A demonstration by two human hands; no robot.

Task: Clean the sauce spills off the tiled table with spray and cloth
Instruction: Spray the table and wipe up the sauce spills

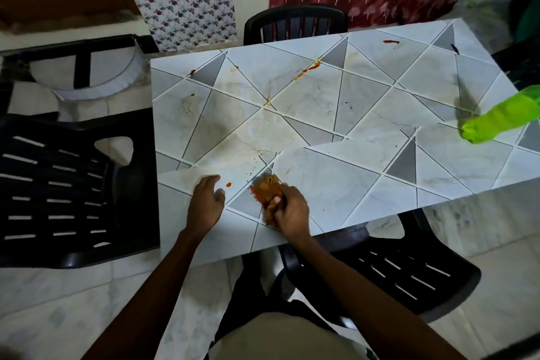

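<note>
- At the near edge of the tiled table (336,184), a stained, bunched cloth (270,185) is gripped by the right hand (292,210) and pressed onto a red sauce smear (254,193). The wiping step is judged to be in hand.
- The left hand (206,203) is rested on the tiles just beside it, with fingers relaxed and nothing held. The body seems to be braced by it.
- A small red drop (228,184) is seen between the two hands, not yet wiped.
- Firm strokes are likely to be needed next, with the cloth turned to a cleaner face, since it is already soaked orange. Otherwise sauce may be pushed into the grout lines.
- Further off, the green spray bottle (496,121) is found at the table's right side, well apart from both hands. It would have to be fetched for any dried marks.
- At the far side, an orange streak (308,69), a red dash (391,42) and a spot (193,71) near the left corner are left to be cleaned, so a long reach across is called for.
</note>
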